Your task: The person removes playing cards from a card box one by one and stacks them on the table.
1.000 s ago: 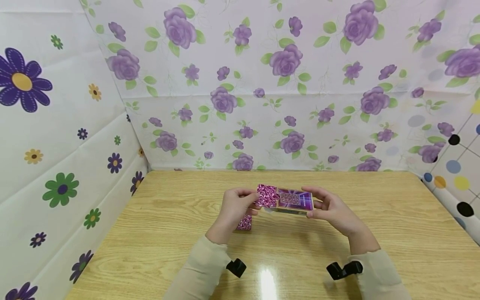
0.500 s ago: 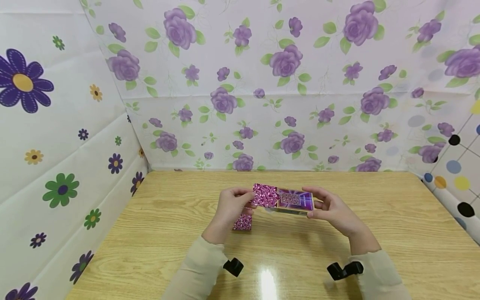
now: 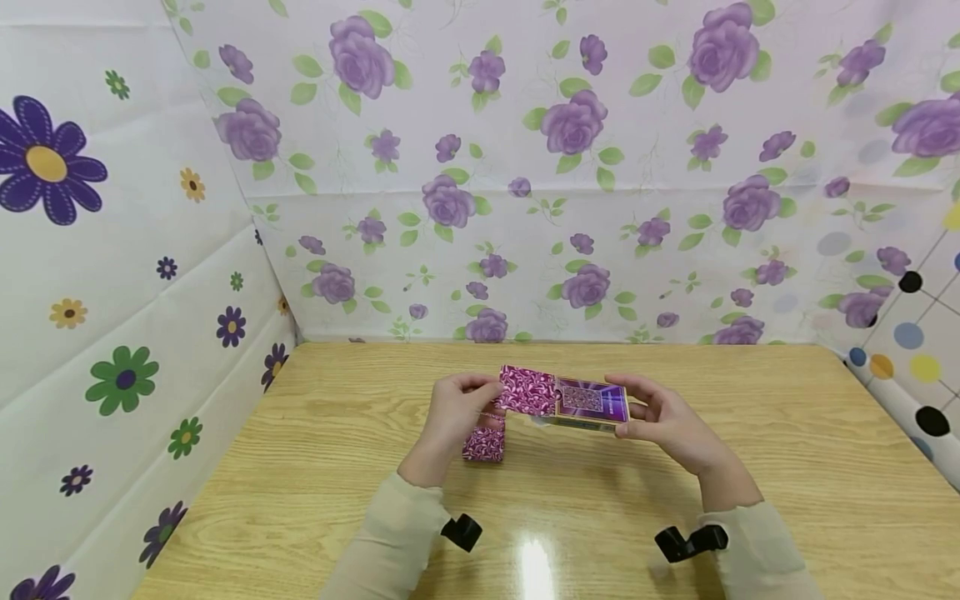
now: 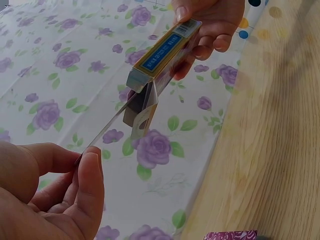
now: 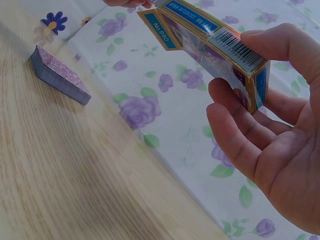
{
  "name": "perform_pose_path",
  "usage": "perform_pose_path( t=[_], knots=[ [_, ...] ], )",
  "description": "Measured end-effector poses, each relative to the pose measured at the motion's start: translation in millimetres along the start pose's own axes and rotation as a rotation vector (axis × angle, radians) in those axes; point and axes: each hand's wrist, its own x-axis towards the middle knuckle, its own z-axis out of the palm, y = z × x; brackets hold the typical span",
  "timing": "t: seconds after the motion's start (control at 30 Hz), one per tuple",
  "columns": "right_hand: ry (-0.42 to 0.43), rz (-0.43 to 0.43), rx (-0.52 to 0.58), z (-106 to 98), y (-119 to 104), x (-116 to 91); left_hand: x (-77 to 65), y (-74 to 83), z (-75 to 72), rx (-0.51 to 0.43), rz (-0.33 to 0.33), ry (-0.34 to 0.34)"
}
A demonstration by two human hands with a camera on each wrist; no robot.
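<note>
My left hand [image 3: 456, 417] pinches a playing card [image 3: 527, 392] with a pink and white swirl back between thumb and fingers. In the left wrist view the card [image 4: 106, 126] shows edge-on as a thin sheet, its far end at the open mouth of a card box [image 4: 165, 50]. The box's end flaps stand out. My right hand [image 3: 663, 421] grips the far end of this purple and gold card box [image 3: 592, 402], held tilted above the table. Below the left hand, a deck of cards [image 3: 483, 444] with the same swirl back lies on the table, partly hidden by that hand.
The wooden table [image 3: 360, 517] meets a wall covered in purple-rose cloth [image 3: 420, 167] at the back. A flower-printed cloth [image 3: 150, 292] lines the left side, a dotted one [image 3: 911, 367] the right. Black camera mounts [image 3: 461, 532] sit at both wrists.
My left hand has drawn the card leftward, so more of its back shows outside the box. More of the deck below has come into view. The right hand and box hold nearly still.
</note>
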Motion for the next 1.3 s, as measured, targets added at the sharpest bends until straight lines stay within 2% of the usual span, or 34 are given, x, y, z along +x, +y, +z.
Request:
perform_pose_path(
  t=[0.7, 1.3],
  knots=[
    [-0.004, 0.0, -0.001, 0.3, -0.3, -0.2, 1.1, 1.5, -11.2, 0.008, 0.037, 0.05],
    [0.011, 0.011, -0.001, -0.1, 0.0, -0.2, 5.8, -1.5, -17.7, 0.026, 0.026, 0.108]
  ],
)
